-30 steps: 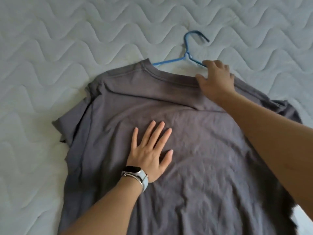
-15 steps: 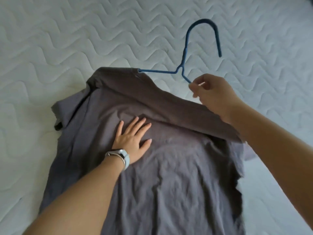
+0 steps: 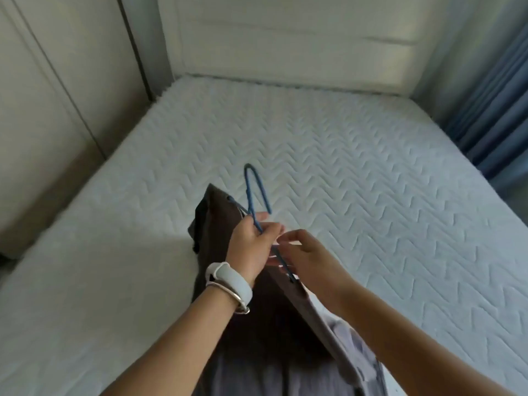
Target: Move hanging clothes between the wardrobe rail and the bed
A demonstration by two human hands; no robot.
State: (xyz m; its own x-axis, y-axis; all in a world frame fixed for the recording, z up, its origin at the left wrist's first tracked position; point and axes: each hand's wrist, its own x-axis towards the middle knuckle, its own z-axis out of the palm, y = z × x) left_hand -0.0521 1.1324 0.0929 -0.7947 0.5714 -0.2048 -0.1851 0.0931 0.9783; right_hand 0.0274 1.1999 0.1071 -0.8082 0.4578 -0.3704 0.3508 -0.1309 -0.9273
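The grey T-shirt (image 3: 220, 221) hangs on a blue wire hanger (image 3: 251, 192), lifted clear above the bed (image 3: 371, 181) near its foot end, with the cloth drooping towards the person and the bottom of the view. The left hand (image 3: 251, 244), with a white watch (image 3: 228, 281) and a bangle (image 3: 231, 295) on its wrist, is wrapped around the hanger just under the hook, where the wire twists. The right hand (image 3: 308, 258) has its fingers curled at the hanger's nearer arm and seems to pinch the wire there, though the exact contact is hard to make out. The shirt looks light and limp; it will fold and slide rather than keep any shape, so the hanger is the part to carry it by. The thin wire is likely springy and a little slick, and a loose collar could slip off a tilted arm. The safest hold is probably the neck below the hook, keeping the arms level. A wardrobe door (image 3: 43, 110) stands along the bed's left side, a padded headboard (image 3: 285, 52) at its far end, and blue curtains (image 3: 500, 110) on its right.
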